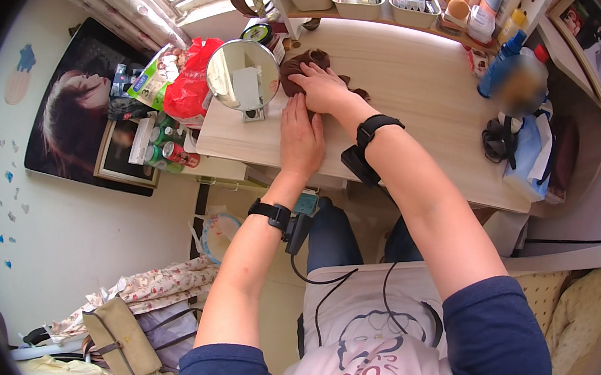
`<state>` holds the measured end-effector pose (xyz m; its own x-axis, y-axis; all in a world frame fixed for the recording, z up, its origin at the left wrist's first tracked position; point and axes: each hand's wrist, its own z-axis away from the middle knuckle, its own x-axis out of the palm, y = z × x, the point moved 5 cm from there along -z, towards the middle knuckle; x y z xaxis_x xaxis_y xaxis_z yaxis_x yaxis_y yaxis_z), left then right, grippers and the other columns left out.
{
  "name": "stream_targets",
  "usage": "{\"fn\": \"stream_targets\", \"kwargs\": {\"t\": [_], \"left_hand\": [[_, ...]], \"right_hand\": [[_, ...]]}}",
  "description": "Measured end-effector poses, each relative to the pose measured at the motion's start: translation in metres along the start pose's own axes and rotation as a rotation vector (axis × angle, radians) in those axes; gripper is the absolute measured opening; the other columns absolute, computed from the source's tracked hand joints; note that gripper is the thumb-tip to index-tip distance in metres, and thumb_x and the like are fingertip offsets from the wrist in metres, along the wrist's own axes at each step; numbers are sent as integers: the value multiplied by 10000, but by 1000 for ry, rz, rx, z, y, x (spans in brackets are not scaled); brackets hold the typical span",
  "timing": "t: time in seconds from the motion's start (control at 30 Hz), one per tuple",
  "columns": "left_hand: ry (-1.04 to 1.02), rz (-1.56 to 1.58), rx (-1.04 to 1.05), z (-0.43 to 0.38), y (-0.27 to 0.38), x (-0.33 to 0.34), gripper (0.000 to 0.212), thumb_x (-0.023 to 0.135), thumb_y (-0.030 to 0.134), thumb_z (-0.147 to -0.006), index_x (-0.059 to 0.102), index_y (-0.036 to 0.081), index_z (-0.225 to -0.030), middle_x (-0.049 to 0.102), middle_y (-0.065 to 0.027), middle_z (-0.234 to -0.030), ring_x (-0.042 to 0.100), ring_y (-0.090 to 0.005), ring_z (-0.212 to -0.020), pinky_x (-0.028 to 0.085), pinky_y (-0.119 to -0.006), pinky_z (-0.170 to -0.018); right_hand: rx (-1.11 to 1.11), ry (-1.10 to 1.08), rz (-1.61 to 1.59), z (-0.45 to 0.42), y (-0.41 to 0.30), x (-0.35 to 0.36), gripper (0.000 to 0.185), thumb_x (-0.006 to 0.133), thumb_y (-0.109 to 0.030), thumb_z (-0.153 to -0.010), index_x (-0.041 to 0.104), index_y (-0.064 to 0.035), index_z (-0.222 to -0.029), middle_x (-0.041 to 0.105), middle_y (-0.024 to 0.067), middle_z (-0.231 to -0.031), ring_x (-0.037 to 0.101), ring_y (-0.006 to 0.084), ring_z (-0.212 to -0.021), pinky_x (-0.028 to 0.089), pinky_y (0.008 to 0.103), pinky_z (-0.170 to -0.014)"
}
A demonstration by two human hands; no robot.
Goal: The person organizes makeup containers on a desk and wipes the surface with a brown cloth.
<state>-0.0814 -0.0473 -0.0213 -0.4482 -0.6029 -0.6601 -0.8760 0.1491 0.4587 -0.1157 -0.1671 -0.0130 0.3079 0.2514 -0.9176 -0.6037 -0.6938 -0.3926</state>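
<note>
A piece of dark brown fabric (293, 69), bunched with folded ends trailing to the right, lies on the pale wood-grain desk (417, 89). My right hand (322, 87) rests across it, palm down, fingers spread and pressing on the cloth. Just below, my left hand (302, 138) lies flat with its fingertips at the fabric's lower edge and its thumb held apart. Much of the cloth is hidden under the right hand. Immediately left of it stands a round mirror (243, 75) on a small stand.
Left of the desk are a red plastic bag (193, 81) and drink cans (181, 155). Storage baskets (357, 5) line the shelf behind. On the right stand a blue bottle (500, 66) and a tissue box (529, 158). Cables (323, 283) hang from both wrist-strapped devices.
</note>
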Motion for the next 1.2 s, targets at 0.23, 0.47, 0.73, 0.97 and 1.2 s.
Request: {"fn": "stream_targets", "kwargs": {"t": [0.23,0.47,0.73,0.97,1.2], "left_hand": [[-53,-121,22,1,-7,9,411,474,211,-968,489,-68,-1269,516,-282,-1272,457,-428,-1214,358,-475,-1047],[-87,-142,30,0,-7,11,400,482,245,-972,520,-59,-1228,542,-240,-1267,472,-386,-1221,329,-484,-1075],[-47,-182,87,3,-7,11,329,501,227,-955,569,-45,-1128,579,-226,-1179,508,-390,-1137,379,-465,-1009],[-21,-155,75,5,-12,9,324,504,235,-954,590,-40,-1101,600,-213,-1148,530,-390,-1086,410,-459,-963],[-10,-108,27,3,-8,12,353,475,259,-973,597,-42,-1112,610,-225,-1141,534,-400,-1085,419,-461,-956]], "right_hand": [[285,93,95,61,43,-22,467,528,-177,-888,489,-164,-1353,363,150,-1501,262,295,-1438,230,515,-1138],[586,282,237,168,122,-60,404,543,-255,-912,500,-106,-1285,447,191,-1393,357,352,-1366,304,507,-1099],[627,236,233,228,130,-64,419,558,-211,-883,523,-75,-1277,455,247,-1371,362,389,-1352,308,469,-1105],[445,420,207,270,103,-49,418,630,-242,-858,545,-99,-1242,481,226,-1348,385,363,-1341,333,479,-1086],[328,540,202,252,64,-34,279,631,-180,-787,618,-90,-1051,583,153,-1073,524,327,-1102,426,467,-931]]}}
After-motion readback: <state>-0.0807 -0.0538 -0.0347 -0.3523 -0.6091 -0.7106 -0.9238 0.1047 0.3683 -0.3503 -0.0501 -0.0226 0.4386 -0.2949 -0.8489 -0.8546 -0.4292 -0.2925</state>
